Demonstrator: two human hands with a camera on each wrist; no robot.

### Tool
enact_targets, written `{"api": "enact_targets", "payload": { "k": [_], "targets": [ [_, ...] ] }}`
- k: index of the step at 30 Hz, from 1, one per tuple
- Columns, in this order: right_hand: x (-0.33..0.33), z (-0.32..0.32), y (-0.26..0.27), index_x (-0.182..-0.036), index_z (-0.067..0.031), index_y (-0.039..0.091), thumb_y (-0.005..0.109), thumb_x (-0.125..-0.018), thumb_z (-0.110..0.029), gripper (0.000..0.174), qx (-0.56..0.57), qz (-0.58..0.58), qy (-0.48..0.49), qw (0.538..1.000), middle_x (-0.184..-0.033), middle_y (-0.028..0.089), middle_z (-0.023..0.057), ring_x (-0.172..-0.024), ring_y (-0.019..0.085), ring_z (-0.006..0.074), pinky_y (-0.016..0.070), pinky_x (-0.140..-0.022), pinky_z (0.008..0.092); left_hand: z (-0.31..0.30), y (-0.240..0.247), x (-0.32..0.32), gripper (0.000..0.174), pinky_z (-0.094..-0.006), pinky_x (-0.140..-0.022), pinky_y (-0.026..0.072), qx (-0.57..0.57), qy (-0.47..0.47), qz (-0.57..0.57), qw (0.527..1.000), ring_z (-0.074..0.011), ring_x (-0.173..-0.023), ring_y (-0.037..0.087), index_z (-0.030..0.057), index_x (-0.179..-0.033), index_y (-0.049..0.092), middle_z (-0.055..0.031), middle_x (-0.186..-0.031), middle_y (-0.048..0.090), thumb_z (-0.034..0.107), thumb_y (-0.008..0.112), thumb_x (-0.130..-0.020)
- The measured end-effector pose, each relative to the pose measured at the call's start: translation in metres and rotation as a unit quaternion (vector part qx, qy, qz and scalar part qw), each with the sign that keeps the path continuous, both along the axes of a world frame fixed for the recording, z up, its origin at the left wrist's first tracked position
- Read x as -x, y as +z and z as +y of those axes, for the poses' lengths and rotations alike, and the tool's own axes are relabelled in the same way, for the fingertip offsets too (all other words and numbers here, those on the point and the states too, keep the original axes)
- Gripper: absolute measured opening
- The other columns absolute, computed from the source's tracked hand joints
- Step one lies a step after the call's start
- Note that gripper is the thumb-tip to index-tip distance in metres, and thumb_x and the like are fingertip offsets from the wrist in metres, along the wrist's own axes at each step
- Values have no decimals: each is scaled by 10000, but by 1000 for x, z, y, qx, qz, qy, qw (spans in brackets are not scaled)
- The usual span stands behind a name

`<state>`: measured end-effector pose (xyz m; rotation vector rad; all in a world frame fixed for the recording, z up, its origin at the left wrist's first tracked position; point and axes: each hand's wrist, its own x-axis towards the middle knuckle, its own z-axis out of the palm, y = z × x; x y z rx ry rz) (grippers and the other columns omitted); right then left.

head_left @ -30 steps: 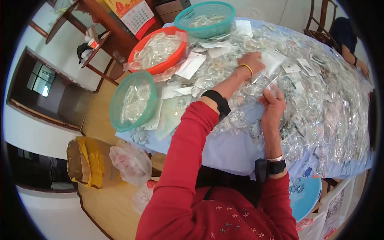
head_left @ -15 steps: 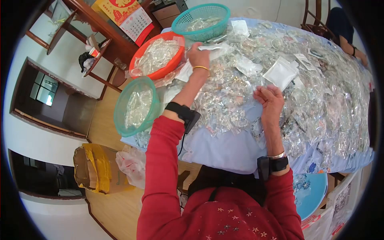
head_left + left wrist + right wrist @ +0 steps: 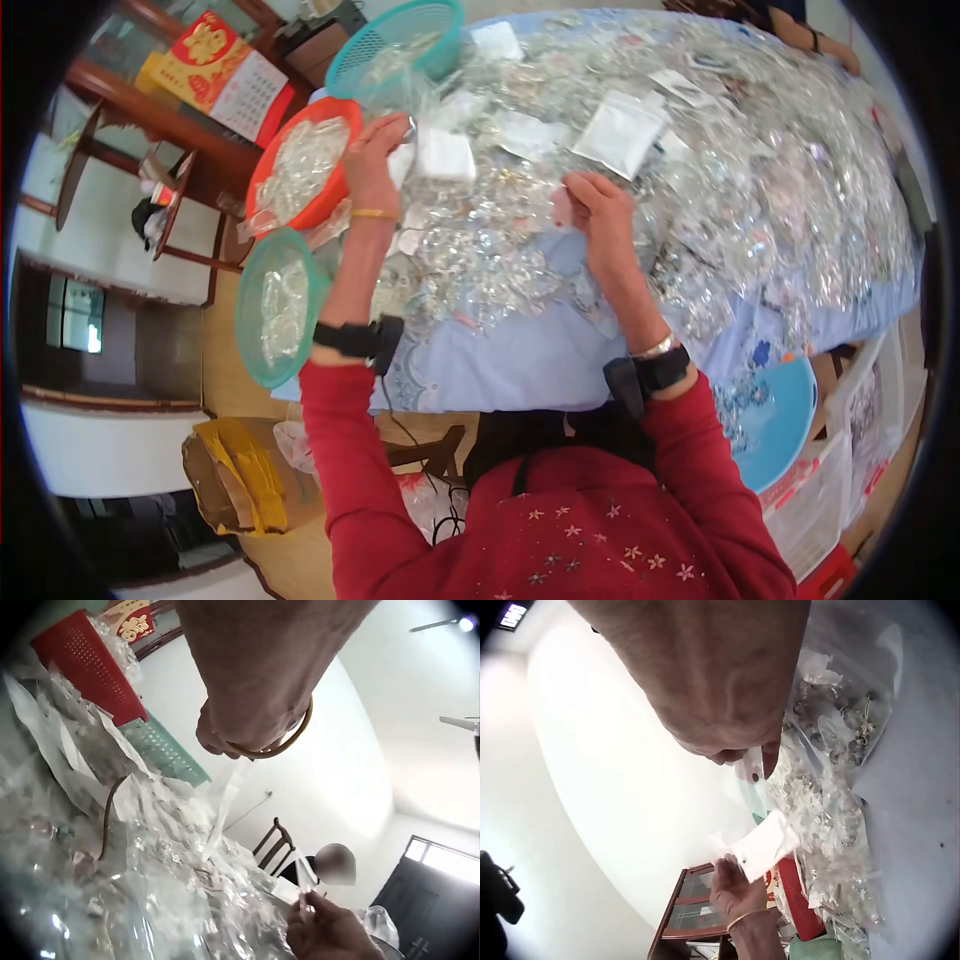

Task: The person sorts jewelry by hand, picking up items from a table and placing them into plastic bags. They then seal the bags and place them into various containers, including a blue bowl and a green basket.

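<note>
At the near side, a strip of blue cloth (image 3: 480,370) showed along the table edge. Just beyond it, the right hand (image 3: 605,220) was held above the heap (image 3: 470,260), fingers curled and closed to a pinch on a small pale tag (image 3: 750,762) with a dark hole in it. The tag seemed thin, light and bendable, best held by its edge.

Farther out and to its left, the left hand (image 3: 372,168) had its fingertips drawn together on a white card (image 3: 763,846) — raised over the heap beside the red basket (image 3: 336,192) — with clear film (image 3: 225,799) hanging from the hand. Which fingers bore on the card was hard to tell. It looked nearly weightless and fairly stiff, while the film would likely have been limp and slippery; a thumb-and-finger hold near the holed corner seemed surest, and a hard squeeze might have creased it.

Beyond lay a flat white packet (image 3: 620,135) on the glossy heap, then the turquoise basket (image 3: 348,68).
</note>
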<state>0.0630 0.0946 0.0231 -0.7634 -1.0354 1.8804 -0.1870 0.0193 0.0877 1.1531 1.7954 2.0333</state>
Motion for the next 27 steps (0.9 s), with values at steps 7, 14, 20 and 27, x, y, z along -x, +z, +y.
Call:
{"api": "enact_targets", "payload": {
  "k": [7, 14, 20, 27],
  "targets": [
    [-1, -4, 8, -890, -19, 625, 573, -862, -171, 164, 25, 52, 49, 997, -737, 608, 12, -606, 554, 85, 473, -589, 233, -47, 15, -65, 247, -265, -771, 491, -17, -155, -194, 969, -163, -797, 606, 11, -997, 589, -75, -855, 626, -28, 596, -753],
    [-1, -3, 5, -911, -20, 625, 576, -862, -179, 173, 20, 60, 72, 995, -751, 616, 9, -621, 571, 92, 483, -597, 240, -39, -3, -93, 393, -265, -758, 492, -31, -153, -236, 959, -158, -799, 604, 24, -1130, 498, -83, -885, 622, -43, 586, -753],
    [-1, -3, 5, -923, -27, 628, 574, -863, -178, 170, 23, 67, 2, 998, -773, 617, 9, -654, 569, 79, 463, -599, 221, -37, 1, -96, 445, -262, -754, 491, -18, -123, -246, 961, -157, -805, 602, 33, -1170, 473, -84, -886, 623, -42, 591, -747],
    [-2, 7, 1, -934, -31, 626, 560, -874, -179, 172, 20, 64, -43, 997, -812, 624, 12, -717, 575, 86, 451, -629, 212, -42, 11, -92, 487, -226, -732, 471, 35, -201, -200, 958, -127, -787, 600, 37, -1203, 467, -79, -879, 633, -49, 590, -740]
  ]
}}
